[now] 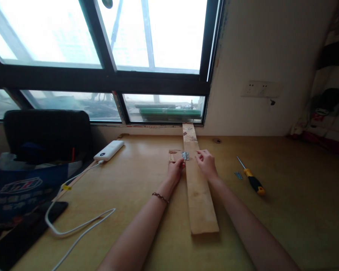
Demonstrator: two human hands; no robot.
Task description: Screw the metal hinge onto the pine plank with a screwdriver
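A long wooden plank (200, 199) lies lengthwise on the table, its far end reaching the window sill. Against its left side sits a small wooden block (173, 155), and a metal hinge (185, 156) spans the joint between the two. My left hand (176, 169) is closed on the near edge of the block, thumb just below the hinge. At the plank's right edge, my right hand (206, 162) is closed with fingertips pinched over the wood; whatever they hold is too small to make out.
Right of the plank lie several screws (238, 175) and a yellow-and-black screwdriver (253, 181). A white power bank (109, 150) with a white cable (73, 228) rests at the left. Beyond the table's left edge stand a black chair (46, 130) and a blue bag (22, 192).
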